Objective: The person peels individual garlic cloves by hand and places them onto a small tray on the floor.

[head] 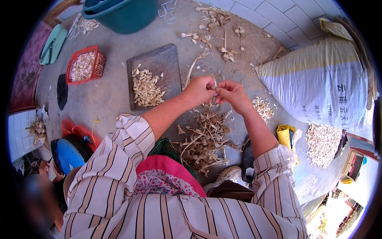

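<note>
Both my hands meet over the concrete floor, fingertips close together. My left hand [200,90] grips a small piece of garlic [214,81], largely hidden by the fingers. Thumb and forefinger of my right hand [232,94] pinch at the same piece. Left of my hands lies a shallow dark metal tray [165,64], with loose garlic cloves [146,89] mostly along its left side. Beneath my wrists, a heap of dry garlic stalks, roots and skins [206,137] reaches back towards my shoe [228,176].
A red plastic basket [97,64] of cloves stands left, near a teal tub [128,18]. Garlic bulbs [227,53] lie ahead. At right are a large woven sack [316,80], a small clove pile [262,109] and a bigger one [323,143]. Another person [41,200] sits lower left.
</note>
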Tool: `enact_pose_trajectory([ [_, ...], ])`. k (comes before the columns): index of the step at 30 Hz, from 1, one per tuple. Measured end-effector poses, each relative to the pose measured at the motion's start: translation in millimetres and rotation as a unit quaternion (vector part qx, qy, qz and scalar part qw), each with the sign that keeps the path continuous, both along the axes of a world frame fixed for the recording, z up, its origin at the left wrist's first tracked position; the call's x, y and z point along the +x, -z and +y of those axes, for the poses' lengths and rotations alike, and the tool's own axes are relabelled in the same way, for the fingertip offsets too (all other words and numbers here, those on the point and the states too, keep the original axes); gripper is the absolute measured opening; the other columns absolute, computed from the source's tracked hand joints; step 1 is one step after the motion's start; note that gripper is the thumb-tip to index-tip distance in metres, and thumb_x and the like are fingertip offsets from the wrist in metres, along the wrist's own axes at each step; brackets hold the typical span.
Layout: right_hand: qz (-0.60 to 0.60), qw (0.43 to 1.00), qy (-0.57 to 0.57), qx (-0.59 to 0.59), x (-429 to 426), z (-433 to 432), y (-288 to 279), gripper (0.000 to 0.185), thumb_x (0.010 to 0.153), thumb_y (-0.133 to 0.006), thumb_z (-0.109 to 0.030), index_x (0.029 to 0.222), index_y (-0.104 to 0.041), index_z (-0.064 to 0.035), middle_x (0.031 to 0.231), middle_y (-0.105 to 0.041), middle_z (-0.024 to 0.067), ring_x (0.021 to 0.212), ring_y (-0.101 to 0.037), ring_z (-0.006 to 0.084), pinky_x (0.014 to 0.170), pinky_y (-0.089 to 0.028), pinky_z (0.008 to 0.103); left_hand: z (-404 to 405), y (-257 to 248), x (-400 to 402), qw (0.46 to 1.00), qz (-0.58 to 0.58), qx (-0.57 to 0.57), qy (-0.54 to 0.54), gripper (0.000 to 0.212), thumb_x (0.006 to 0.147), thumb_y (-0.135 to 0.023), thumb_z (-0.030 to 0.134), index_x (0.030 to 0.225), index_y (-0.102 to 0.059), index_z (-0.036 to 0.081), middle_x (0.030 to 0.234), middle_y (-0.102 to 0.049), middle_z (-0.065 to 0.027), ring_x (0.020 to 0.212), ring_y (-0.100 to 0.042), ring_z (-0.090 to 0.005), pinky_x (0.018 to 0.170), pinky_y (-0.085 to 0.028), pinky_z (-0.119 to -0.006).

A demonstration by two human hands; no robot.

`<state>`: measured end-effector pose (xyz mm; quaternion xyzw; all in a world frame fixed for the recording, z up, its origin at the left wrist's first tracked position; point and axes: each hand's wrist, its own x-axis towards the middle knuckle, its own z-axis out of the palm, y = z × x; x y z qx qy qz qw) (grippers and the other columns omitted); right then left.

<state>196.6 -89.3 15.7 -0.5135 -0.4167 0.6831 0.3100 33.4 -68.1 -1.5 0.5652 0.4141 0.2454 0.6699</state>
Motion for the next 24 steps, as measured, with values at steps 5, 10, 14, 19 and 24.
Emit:
enact_pose_trajectory([
  [5,-0.032,0.999,0.0,-0.001,-7,1,0,0.01,0.078,-0.053,-0.009,0.08,-0.053,0.0009,0.066,-0.056,0.0052,0.055,-0.056,0.0112,0.047,-0.044,0.0213,-2,8,1,0.987,0.07,0.146,0.001,0.009,0.073,-0.055,0.001,0.071,-0.046,0.001,0.062,-0.052,-0.0029,0.051,-0.05,-0.0084,0.044,-0.041,-0.023],
  [10,-0.126,0.991,0.026,0.03,-16,1,4,0.009,0.073,-0.053,-0.01,0.072,-0.051,-0.0015,0.06,-0.053,0.0039,0.049,-0.053,0.0095,0.042,-0.04,0.0213,-5,12,6,0.988,0.087,0.123,-0.022,0.008,0.073,-0.054,0.0,0.072,-0.046,0.001,0.062,-0.052,-0.0032,0.052,-0.05,-0.0088,0.045,-0.041,-0.023],
  [14,-0.132,0.989,0.045,0.051,-22,0,4,0.008,0.072,-0.053,-0.009,0.07,-0.05,-0.0018,0.059,-0.052,0.0034,0.047,-0.051,0.009,0.041,-0.04,0.0216,-6,16,4,0.991,0.067,0.104,-0.047,0.006,0.073,-0.053,-0.002,0.073,-0.047,0.001,0.062,-0.053,-0.004,0.051,-0.051,-0.009,0.043,-0.041,-0.023],
  [19,-0.164,0.984,0.02,0.061,-18,1,7,0.009,0.072,-0.053,-0.009,0.07,-0.05,-0.0011,0.058,-0.051,0.004,0.047,-0.051,0.009,0.041,-0.04,0.0225,-7,4,3,0.999,0.006,-0.02,-0.046,0.007,0.073,-0.052,-0.002,0.076,-0.047,0.001,0.065,-0.054,-0.005,0.051,-0.053,-0.0105,0.043,-0.043,-0.023],
  [24,-0.159,0.986,-0.002,0.05,-13,1,5,0.01,0.073,-0.053,-0.009,0.071,-0.049,-0.0001,0.06,-0.052,0.0042,0.048,-0.05,0.0089,0.043,-0.04,0.0233,2,3,-6,0.99,-0.083,-0.112,0.004,0.007,0.077,-0.054,0.006,0.079,-0.048,0.003,0.067,-0.055,-0.0058,0.052,-0.054,-0.0126,0.044,-0.043,-0.024],
])
